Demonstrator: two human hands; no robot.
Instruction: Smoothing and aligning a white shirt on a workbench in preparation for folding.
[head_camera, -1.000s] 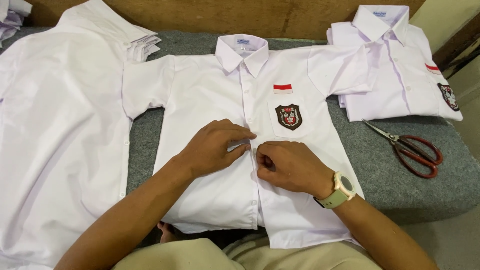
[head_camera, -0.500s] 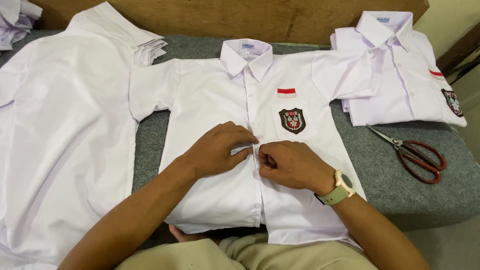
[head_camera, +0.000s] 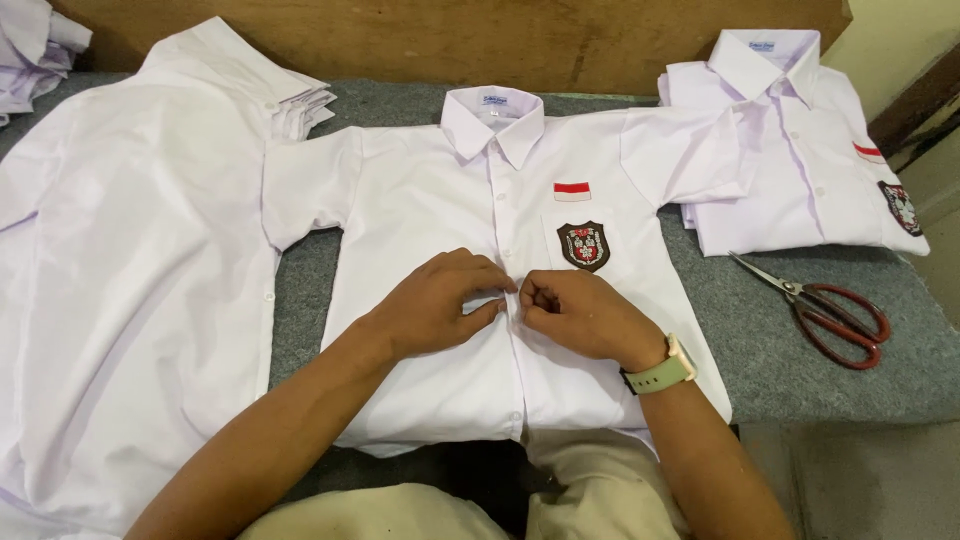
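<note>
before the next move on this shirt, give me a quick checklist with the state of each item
1. Both hands on the placket: ok, left hand and right hand pinch the front of the white shirt at mid-chest.
2. Shirt lying flat: ok, collar up, sleeves spread.
3. Button fully through: cannot tell, the fingers hide it.
4. Scissors out of the way: ok, on the grey mat, right of the shirt.
5. Folded shirts apart: not ok, one sleeve overlaps them.

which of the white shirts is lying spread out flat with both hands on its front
The middle shirt, sleeves spread, both hands pinching its button placket. The right shirt is folded; the left one lies untouched.
</note>
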